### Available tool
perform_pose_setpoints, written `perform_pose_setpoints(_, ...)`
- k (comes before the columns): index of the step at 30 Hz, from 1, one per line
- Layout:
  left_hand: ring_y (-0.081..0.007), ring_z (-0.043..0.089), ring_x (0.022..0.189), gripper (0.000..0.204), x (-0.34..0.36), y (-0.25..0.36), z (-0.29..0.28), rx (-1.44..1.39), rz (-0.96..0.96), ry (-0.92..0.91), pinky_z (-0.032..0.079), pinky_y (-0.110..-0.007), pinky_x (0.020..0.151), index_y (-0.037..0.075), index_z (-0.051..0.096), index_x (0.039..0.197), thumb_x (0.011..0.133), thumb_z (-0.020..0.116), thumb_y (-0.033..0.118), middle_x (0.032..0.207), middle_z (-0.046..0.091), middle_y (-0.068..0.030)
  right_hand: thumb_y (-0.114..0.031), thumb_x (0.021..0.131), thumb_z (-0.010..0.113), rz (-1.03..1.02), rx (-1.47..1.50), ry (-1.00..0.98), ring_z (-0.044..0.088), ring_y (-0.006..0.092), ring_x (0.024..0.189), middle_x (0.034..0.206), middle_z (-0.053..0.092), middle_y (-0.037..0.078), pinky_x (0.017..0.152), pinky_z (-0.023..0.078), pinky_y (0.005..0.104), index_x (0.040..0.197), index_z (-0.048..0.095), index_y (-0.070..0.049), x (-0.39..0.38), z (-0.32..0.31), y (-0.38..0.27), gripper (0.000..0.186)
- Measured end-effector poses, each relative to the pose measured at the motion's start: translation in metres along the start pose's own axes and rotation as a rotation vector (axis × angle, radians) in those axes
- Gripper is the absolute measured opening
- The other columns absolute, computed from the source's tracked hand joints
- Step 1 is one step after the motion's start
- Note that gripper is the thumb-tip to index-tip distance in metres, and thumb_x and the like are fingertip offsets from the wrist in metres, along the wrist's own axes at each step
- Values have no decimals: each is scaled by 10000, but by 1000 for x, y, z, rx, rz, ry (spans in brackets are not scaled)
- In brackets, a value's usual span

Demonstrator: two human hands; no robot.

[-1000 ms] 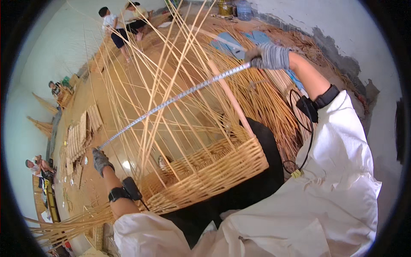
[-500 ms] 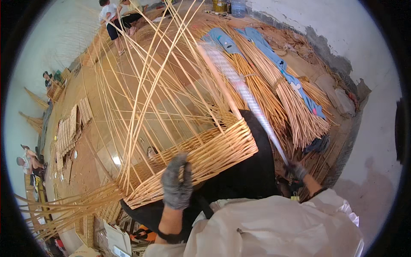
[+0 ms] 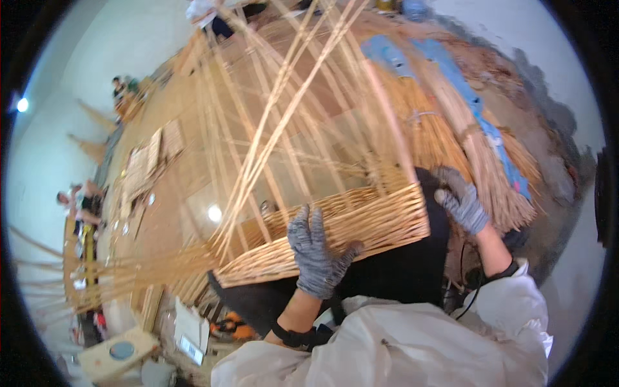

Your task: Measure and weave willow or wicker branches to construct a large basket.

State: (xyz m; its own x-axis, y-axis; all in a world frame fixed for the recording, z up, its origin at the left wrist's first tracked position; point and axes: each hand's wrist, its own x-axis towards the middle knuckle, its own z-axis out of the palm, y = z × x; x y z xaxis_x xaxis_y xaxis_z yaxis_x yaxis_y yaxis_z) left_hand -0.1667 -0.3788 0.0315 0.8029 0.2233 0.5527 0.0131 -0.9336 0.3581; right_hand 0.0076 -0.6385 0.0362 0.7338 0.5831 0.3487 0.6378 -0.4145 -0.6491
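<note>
A half-woven wicker basket [image 3: 387,222] lies slanted across my black-covered lap. Long upright canes [image 3: 284,109] rise from its rim, and some cross each other above it. In a grey glove, my left hand [image 3: 316,255] rests against the near woven wall with fingers spread and thumb out. My right hand [image 3: 463,203], gloved the same way, is raised just beyond the basket's right end. Its thumb and fingers are apart and nothing shows between them. A thicker pinkish stick [image 3: 390,122] stands at the right corner, blurred.
Bundles of peeled canes [image 3: 474,155] lie on the floor at right, partly under blue cloth [image 3: 480,109]. Woven panels [image 3: 151,161] lie at left. Loose cane ends [image 3: 116,277] stick out leftward. A cardboard box [image 3: 119,355] stands at lower left. Other people [image 3: 80,203] are farther off.
A long striped rod, blurred in my right hand before, no longer shows there. That hand has come up to the basket's right end. My left hand's fingers have spread; the view has shifted.
</note>
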Motion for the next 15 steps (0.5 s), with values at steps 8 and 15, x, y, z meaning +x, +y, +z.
perform_pose_setpoints(8, -287, 446, 961, 852, -43, -88, -49, 325, 91, -400, 301, -484, 838, 58, 364, 1213, 529, 689, 448, 1054, 474, -139, -165, 738, 648, 459, 736, 93, 454, 79, 623, 710, 483, -12, 574, 405, 208, 1156, 460, -3, 16, 74, -31, 486)
perform_pose_setpoints(15, -278, 425, 1026, 735, -45, -74, -93, 414, 268, -305, 283, -489, 895, 28, 363, 1222, 627, 617, 377, 1087, 462, -133, -228, 665, 687, 103, 705, 336, 438, 49, 572, 708, 500, -11, 521, 379, 187, 1171, 426, 29, -23, 13, -94, 624)
